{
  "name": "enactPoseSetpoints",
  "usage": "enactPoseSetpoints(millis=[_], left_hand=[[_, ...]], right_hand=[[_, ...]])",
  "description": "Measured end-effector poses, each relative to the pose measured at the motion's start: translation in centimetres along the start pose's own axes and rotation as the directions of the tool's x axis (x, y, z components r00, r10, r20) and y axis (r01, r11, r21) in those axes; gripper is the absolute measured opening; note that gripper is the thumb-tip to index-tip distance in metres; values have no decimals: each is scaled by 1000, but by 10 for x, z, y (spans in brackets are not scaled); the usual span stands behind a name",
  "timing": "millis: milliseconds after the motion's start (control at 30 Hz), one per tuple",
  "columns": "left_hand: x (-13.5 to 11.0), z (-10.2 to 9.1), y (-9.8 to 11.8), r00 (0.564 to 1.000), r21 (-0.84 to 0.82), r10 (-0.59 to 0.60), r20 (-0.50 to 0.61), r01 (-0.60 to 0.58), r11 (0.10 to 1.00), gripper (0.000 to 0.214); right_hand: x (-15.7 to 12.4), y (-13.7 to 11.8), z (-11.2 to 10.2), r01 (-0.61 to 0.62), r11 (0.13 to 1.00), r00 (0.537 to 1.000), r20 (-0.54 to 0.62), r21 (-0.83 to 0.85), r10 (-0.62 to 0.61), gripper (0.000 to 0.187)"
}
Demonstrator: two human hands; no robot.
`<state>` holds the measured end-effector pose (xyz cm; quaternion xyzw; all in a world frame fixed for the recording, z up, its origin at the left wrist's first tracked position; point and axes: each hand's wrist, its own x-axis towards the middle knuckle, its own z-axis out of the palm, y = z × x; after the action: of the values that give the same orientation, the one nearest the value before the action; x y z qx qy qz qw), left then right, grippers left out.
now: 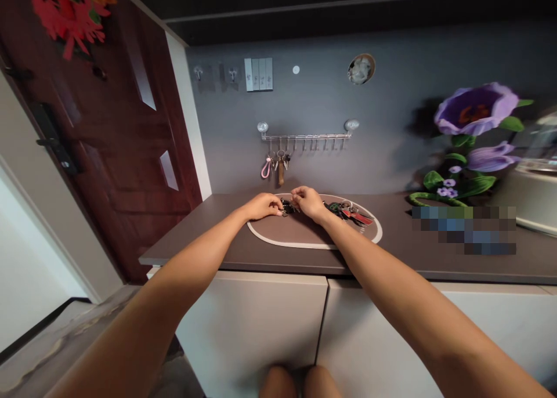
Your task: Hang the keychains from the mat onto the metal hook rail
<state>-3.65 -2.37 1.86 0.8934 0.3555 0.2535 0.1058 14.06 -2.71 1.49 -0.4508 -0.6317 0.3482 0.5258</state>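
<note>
A small dark bunch of keys (288, 207) sits between my two hands, just over a mat with a white oval rim (300, 246) on the counter. My left hand (264, 205) has its fingers curled and pinched on the left side of this bunch. From the right, my right hand (308, 202) pinches at the same bunch with thumb and forefinger; its exact grip is too small to make out. Beyond my right wrist lies a heap of keys (353, 214) with red tags and a metal ring, partly hidden by the wrist.
A clear hook rail (311, 137) on the grey wall carries a pink loop (266, 167) and a brown key fob (281, 172) at its left end. Purple flowers (476, 116) stand at the right. A dark red door (108, 125) is on the left; cabinet doors (261, 322) are below.
</note>
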Motion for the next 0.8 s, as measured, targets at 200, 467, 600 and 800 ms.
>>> enactPoseSetpoints(millis=[200,467,600,800], left_hand=[[2,1,-3,998,19,63,27,-63,998,12],[2,1,-1,996,100,95,-2,-94,991,16],[2,1,-1,995,131,80,-59,-72,989,19],[2,1,2,989,13,-15,-144,17,1000,18]], right_hand=[[3,3,2,-28,999,1000,-4,42,29,11],[1,0,1,-1,998,1000,-27,-68,-1,12],[0,-1,0,44,977,999,-22,-210,-50,13],[-1,-4,-2,94,906,995,11,-412,-98,17]])
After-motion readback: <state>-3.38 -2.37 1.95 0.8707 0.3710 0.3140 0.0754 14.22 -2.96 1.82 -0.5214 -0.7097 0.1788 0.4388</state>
